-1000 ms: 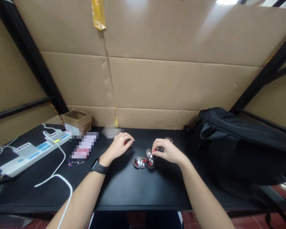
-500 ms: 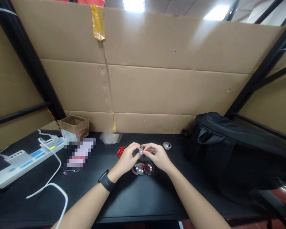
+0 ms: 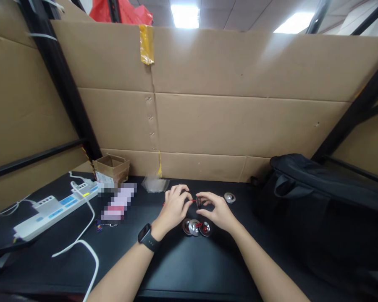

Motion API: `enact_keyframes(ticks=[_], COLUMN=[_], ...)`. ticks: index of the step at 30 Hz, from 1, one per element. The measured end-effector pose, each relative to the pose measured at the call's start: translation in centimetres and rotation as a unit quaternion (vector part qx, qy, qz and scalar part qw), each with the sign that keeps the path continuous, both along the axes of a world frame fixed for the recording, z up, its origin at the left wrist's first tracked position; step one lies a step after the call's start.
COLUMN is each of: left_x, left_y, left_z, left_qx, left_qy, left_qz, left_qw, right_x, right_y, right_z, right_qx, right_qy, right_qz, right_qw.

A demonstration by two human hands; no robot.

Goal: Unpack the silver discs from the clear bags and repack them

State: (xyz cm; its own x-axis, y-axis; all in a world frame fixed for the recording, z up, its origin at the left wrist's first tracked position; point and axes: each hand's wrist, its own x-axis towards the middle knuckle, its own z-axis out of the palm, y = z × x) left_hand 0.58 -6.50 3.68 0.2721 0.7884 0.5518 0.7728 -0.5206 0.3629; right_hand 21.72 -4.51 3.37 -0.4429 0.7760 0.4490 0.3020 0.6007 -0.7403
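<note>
My right hand [image 3: 216, 209] grips a small domed metal disc, a finger cymbal [image 3: 199, 203], edge-on between thumb and fingertips. From its left side a thin red cord [image 3: 194, 201] runs to my left hand [image 3: 177, 206], whose thumb and index finger pinch the cord's other end. Below the hands, several finger cymbals [image 3: 194, 227] lie bunched on the black table [image 3: 189, 264], some with red cord on them. A lone cymbal [image 3: 229, 197] rests beyond my right hand. Behind my left hand, the pile of red cords is mostly hidden.
A clear plastic bag [image 3: 155, 184] and a small open cardboard box [image 3: 112, 167] stand toward the back left. Left of my arm are a white power strip [image 3: 58, 209] with cables and a blurred pinkish object [image 3: 119, 202]. A large black bag [image 3: 321, 214] fills the right side.
My hands have drawn slightly apart, with red cord now stretched between them. The cymbal has passed from between both hands into my right fingers. The camera view has shifted slightly left and up.
</note>
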Motion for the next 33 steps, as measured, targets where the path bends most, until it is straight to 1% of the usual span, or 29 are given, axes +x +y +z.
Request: enact_keyframes(ticks=[2,4,7,10,12,14,19,23,26,27,29,31,33], left_x=[-1.2,-2.8,-5.4,-7.4,-8.1,-8.3,-8.6,-7.9,-6.2,-5.5,-3.7,-1.9,-0.2], left_y=[0.5,1.2,2.1,2.6,2.8,2.9,3.1,3.1,2.7,2.3,1.5,0.4,-0.7], left_z=[0.1,0.2,0.1,0.1,-0.1,-0.3,-0.6,-0.4,-0.1,0.0,0.2,0.4,0.3], left_qx=[-0.009,-0.024,-0.054,-0.076,-0.084,-0.092,-0.111,-0.104,-0.093,-0.093,-0.099,-0.106,-0.111], left_qy=[0.026,0.054,0.088,0.105,0.115,0.126,0.135,0.116,0.093,0.088,0.084,0.084,0.084], left_qz=[0.023,0.048,0.069,0.079,0.090,0.094,0.100,0.095,0.056,0.031,-0.040,-0.116,-0.172], left_qw=[0.999,0.997,0.992,0.988,0.986,0.983,0.980,0.983,0.990,0.991,0.991,0.984,0.975], right_x=[0.8,2.3,5.4,8.6,10.1,10.8,10.8,10.9,11.1,11.1,11.0,10.9,10.8], right_y=[0.7,1.7,3.6,5.2,5.8,6.1,6.2,6.0,5.9,5.8,5.7,5.5,5.2], right_z=[0.1,0.1,-0.2,-0.9,-1.4,-2.0,-2.8,-2.9,-2.8,-2.7,-2.4,-2.1,-1.8], right_qx=[0.003,0.018,0.061,0.075,0.061,0.040,0.019,0.011,0.003,0.000,-0.005,-0.006,-0.001], right_qy=[-0.004,-0.015,-0.059,-0.121,-0.159,-0.192,-0.252,-0.286,-0.301,-0.303,-0.307,-0.307,-0.303], right_qz=[-0.022,-0.061,-0.156,-0.234,-0.257,-0.262,-0.272,-0.281,-0.282,-0.283,-0.285,-0.286,-0.283], right_qw=[1.000,0.998,0.984,0.962,0.951,0.945,0.928,0.916,0.911,0.910,0.908,0.908,0.910])
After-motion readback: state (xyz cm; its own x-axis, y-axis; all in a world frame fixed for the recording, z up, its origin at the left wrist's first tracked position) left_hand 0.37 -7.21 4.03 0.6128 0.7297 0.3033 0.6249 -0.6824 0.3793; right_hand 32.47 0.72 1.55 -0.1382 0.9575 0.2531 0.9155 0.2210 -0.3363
